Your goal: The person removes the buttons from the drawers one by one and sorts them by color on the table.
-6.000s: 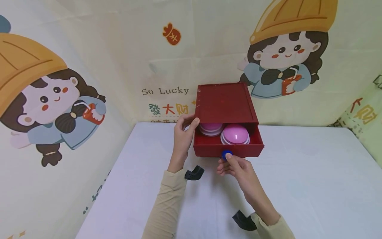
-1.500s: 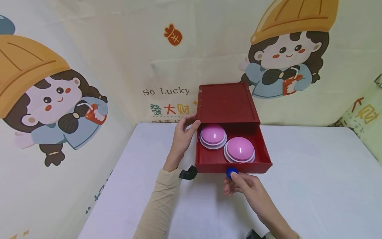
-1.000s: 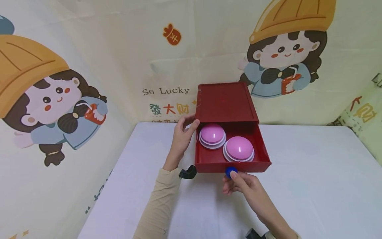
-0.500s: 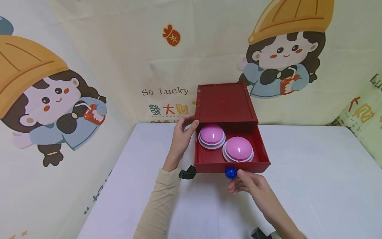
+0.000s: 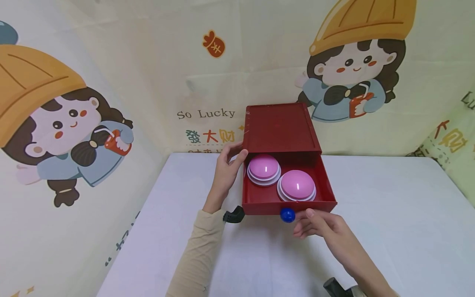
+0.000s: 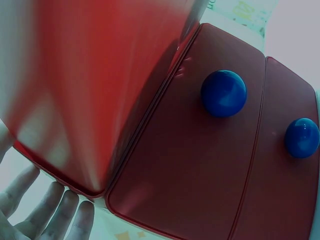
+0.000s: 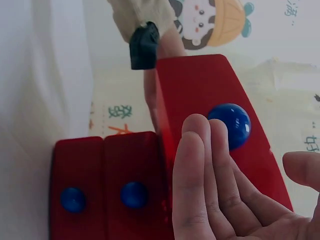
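Note:
A red drawer cabinet [image 5: 281, 128] stands at the back of the table, its top drawer [image 5: 256, 198] pulled out. Inside lie two pink domes on white round bases, a left dome [image 5: 264, 167] and a right dome [image 5: 297, 184] closer to the front. A blue round knob [image 5: 287, 215] sits on the drawer front. My right hand [image 5: 326, 229] is just right of the knob, thumb apart from the straight fingers [image 7: 190, 175]. My left hand [image 5: 227, 173] rests against the cabinet's left side, fingers [image 6: 42, 210] extended along it.
Below the open drawer are two closed drawers, each with a blue knob [image 6: 223, 93]. A white cloth covers the table [image 5: 389, 214]. Behind it hangs a printed cloth backdrop [image 5: 156, 62]. A black piece [image 5: 233, 214] is worn at the left wrist.
The drawer has come out towards me since the earliest frame, showing both pink domes fully. My right hand has let go of the knob and moved right. My left hand stays at the cabinet.

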### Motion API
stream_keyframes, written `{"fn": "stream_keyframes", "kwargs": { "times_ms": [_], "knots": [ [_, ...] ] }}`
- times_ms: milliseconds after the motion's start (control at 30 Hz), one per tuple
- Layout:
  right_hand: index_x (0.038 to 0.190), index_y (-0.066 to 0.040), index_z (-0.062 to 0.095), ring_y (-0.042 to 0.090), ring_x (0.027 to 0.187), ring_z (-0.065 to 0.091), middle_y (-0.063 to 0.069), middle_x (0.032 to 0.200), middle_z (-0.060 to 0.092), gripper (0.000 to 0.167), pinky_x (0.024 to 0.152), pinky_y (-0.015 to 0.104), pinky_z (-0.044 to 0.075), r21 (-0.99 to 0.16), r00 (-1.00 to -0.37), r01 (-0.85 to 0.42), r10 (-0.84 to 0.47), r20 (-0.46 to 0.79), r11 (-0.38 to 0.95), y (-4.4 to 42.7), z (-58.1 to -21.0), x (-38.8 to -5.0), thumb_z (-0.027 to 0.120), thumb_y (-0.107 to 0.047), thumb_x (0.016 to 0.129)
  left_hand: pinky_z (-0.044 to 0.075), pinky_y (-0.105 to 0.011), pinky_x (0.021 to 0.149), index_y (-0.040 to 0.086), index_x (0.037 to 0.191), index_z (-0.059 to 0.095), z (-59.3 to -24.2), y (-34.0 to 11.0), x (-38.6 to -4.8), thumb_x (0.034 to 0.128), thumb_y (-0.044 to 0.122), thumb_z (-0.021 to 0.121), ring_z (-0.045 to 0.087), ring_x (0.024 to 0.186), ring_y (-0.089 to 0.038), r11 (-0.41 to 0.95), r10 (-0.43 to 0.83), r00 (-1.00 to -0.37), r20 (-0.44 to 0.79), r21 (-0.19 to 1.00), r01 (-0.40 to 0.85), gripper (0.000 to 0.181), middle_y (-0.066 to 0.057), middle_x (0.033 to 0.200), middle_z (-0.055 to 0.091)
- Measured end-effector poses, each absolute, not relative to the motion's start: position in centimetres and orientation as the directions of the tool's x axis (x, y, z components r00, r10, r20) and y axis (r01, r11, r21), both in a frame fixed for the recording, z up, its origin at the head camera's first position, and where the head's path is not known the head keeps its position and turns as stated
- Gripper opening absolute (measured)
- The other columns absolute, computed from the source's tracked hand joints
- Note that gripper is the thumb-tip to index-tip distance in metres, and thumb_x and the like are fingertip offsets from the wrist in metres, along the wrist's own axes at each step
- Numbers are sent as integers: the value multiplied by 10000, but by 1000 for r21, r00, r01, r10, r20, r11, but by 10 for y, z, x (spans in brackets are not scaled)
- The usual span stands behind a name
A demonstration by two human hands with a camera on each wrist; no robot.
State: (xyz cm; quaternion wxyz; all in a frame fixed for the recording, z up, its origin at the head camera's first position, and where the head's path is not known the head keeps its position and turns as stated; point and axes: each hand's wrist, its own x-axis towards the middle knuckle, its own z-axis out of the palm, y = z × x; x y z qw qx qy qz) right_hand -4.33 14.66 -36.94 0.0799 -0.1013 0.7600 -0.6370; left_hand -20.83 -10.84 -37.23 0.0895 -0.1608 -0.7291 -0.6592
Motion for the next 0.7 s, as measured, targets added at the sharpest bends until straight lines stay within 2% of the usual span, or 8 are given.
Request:
{"fn": "stream_keyframes", "kwargs": {
  "times_ms": [333,700],
  "knots": [
    [1151,23,653,240,831,716,109,915,729,357,813,270,575,-972,-948,-174,-295,121,160,156,-362,-41,355,-163,1089,489,-386,1038,177,1345,564,-377,-109,-211,982,311,623,532,1233,-158,81,110,-932,345,931,355,391,1,1302,582],
    [1165,-73,658,209,818,714,42,926,733,276,808,262,570,-941,-947,-230,-280,158,248,165,-344,-40,408,-145,1074,484,-392,1045,183,1348,562,-377,-108,-211,979,327,623,526,1244,-165,83,111,-934,340,933,350,401,-3,1309,578]
  ]
}}
